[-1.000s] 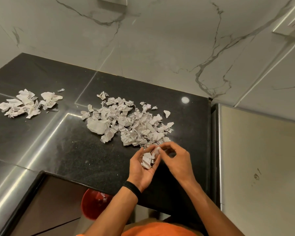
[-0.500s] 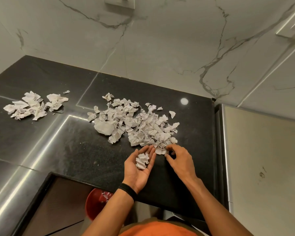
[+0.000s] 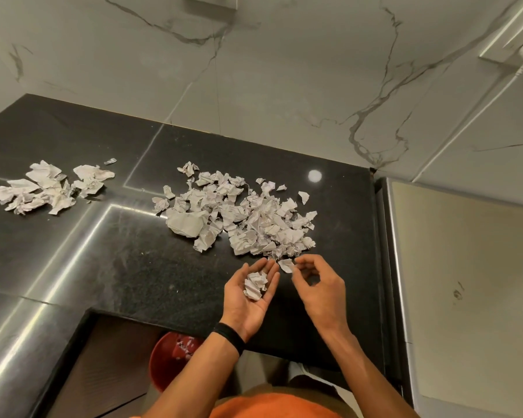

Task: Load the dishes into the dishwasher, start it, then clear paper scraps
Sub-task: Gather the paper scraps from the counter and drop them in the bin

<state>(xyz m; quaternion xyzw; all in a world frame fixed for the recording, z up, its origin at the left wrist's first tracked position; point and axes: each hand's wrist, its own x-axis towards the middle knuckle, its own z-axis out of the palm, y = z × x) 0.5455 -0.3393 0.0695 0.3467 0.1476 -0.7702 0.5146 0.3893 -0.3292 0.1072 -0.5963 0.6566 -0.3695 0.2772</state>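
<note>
The right hand (image 3: 317,288) is lifting a paper scrap (image 3: 287,264) off the main scrap pile (image 3: 245,215).
Half a second ago it was reaching into the pile's near edge; now it is pinching the scrap just in front of the pile. It is beside the left hand (image 3: 249,300), which is lying palm-up and uncurled, cradling a wad of scraps (image 3: 255,285) (clearing is going piece by piece, with most still lying on the bench (image 3: 118,267)).

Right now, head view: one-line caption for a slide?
Left hand cups paper scraps while right hand pinches a single scrap beside the large pile on a black counter.
</note>
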